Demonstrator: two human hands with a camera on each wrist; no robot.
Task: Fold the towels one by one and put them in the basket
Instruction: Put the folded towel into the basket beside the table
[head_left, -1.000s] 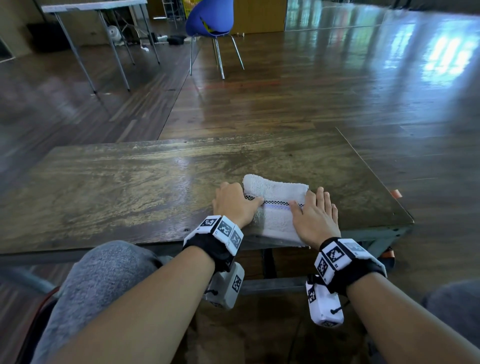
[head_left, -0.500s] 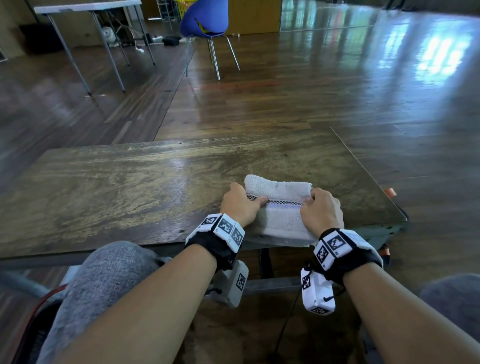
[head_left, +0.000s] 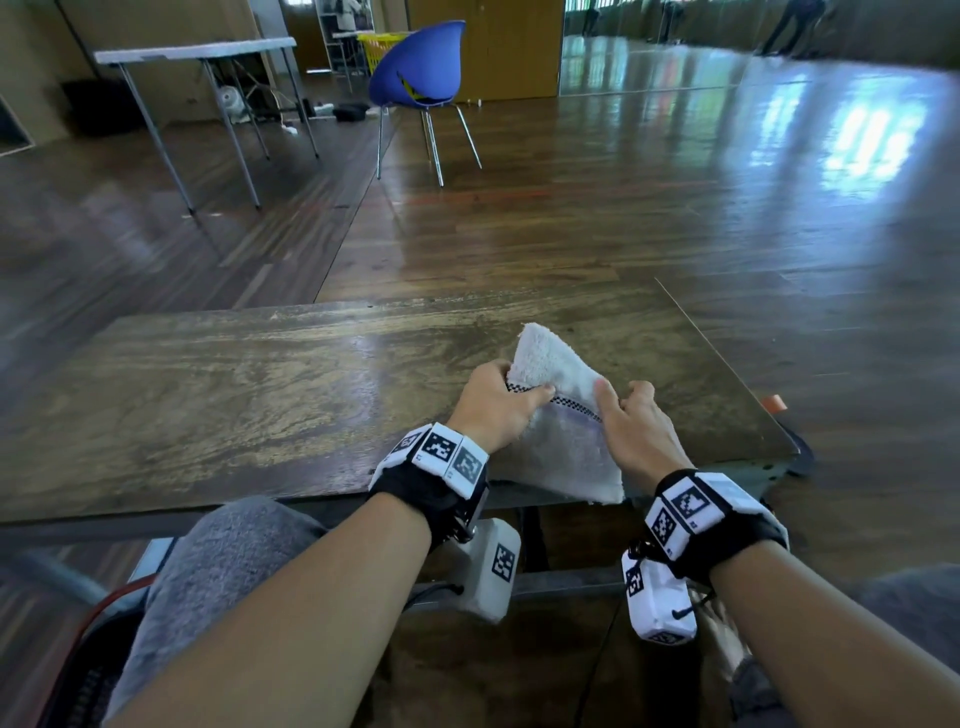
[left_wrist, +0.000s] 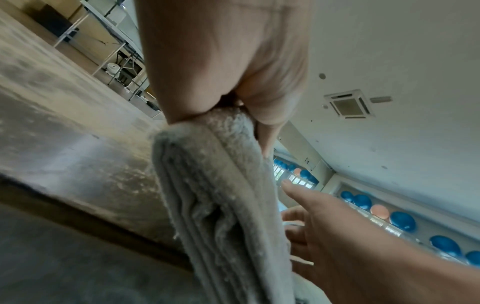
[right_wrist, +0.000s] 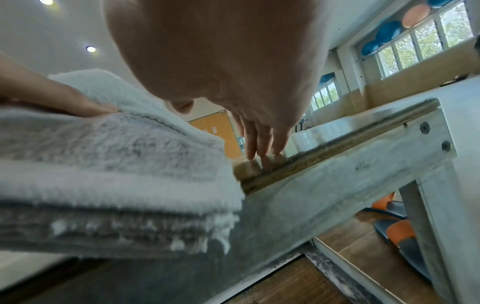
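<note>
A white towel (head_left: 556, 364), folded into a thick pad with a checked stripe, is tilted up off the wooden table (head_left: 260, 389) near its front right edge. My left hand (head_left: 493, 405) grips the towel's left edge, thumb on top and fingers underneath; the left wrist view shows the layered fold (left_wrist: 213, 195) pinched there. My right hand (head_left: 631, 421) is beside the towel's right edge with its thumb against the cloth. In the right wrist view its fingers (right_wrist: 259, 144) reach down to the tabletop and hold nothing, with the towel (right_wrist: 103, 164) to their left.
A yellow basket (head_left: 384, 47) stands far back behind a blue chair (head_left: 421, 67). A white folding table (head_left: 197, 52) is at the back left. My grey-clad knee (head_left: 223, 545) is under the table's front edge. Orange and grey objects (right_wrist: 400, 230) lie on the floor by the right table leg.
Both hands were on the towel lying flat on the table. Now my left hand has raised and tilted it, and my right hand has loosened its hold.
</note>
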